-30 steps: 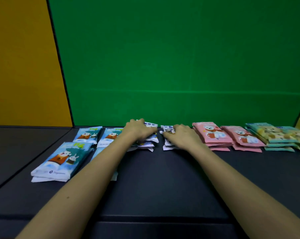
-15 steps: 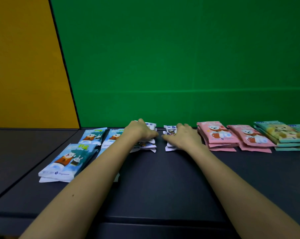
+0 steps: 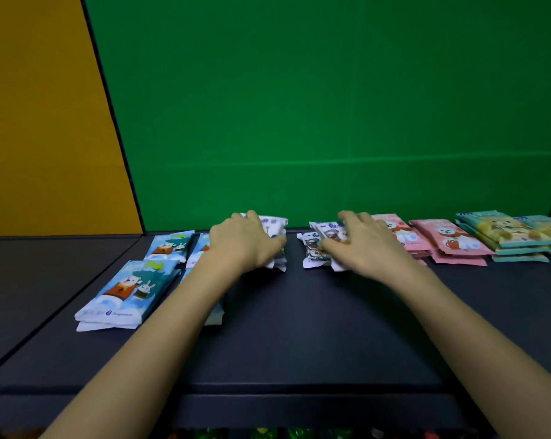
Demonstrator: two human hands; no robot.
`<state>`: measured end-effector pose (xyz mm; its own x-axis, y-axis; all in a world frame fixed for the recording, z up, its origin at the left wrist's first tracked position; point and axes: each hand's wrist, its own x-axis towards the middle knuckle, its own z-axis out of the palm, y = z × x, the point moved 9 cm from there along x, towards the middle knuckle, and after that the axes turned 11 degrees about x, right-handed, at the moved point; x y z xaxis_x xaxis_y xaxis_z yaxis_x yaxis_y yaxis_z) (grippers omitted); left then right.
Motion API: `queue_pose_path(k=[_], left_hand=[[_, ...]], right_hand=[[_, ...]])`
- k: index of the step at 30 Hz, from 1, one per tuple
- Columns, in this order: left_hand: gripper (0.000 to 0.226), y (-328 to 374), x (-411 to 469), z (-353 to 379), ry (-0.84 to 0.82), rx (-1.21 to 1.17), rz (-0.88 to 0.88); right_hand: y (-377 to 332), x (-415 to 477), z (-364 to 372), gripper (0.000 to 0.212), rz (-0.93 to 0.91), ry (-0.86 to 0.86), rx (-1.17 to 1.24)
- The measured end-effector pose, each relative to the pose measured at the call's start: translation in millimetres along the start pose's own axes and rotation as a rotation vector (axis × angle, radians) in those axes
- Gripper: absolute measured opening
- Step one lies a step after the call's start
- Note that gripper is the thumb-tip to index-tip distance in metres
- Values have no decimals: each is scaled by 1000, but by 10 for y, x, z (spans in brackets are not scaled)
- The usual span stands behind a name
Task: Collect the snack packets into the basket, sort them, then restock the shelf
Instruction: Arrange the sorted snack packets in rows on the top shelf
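Your left hand (image 3: 245, 240) still presses its white packet stack (image 3: 275, 239); your right hand (image 3: 361, 245) has spread flat, straightening the neighbouring stack (image 3: 313, 248) on the shelf (image 3: 299, 327)

snack packets (image 3: 125, 289): glossy plastic film | shelf (image 3: 299, 327): matt, smooth, dark

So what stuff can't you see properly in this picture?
Head view:
- White packets under the left hand: mostly covered by it.
- Blue packets behind the left forearm: partly hidden.
- Teal packets: cut off by the right edge.
- Colourful things along the bottom edge: blurred, cut off.
- Packet lettering: too small.
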<state>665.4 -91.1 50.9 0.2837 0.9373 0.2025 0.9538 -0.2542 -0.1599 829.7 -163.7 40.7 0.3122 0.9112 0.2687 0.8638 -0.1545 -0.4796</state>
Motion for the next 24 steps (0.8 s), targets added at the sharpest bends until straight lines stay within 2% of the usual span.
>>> queue_pose_path(k=[4,7,10,12,15,19,22,24], left_hand=[[69,43,-514,211,-83,93,93],[73,131,-688,347,-121,141,99],[74,166,-732,303,-53,151,62],[74,110,-758,220,28,97,58],[69,62,-887,170,54,-76,253],[70,81,-1132,331,-137,-175,554],[83,120,-1153,425,-134,-92,614],[80,131,-1113,464,-123,-65,590]], right_hand=[[12,-498,215,60,-2,-114,-12],[12,-663,429,61,25,-146,-82],[27,-695,449,72,29,-165,-87],[62,-719,430,74,5,-240,-35],[97,-827,376,75,-77,-374,95],[100,-943,425,74,-188,-478,84],[81,-926,478,71,-200,-457,81],[66,-906,502,70,-203,-447,75]])
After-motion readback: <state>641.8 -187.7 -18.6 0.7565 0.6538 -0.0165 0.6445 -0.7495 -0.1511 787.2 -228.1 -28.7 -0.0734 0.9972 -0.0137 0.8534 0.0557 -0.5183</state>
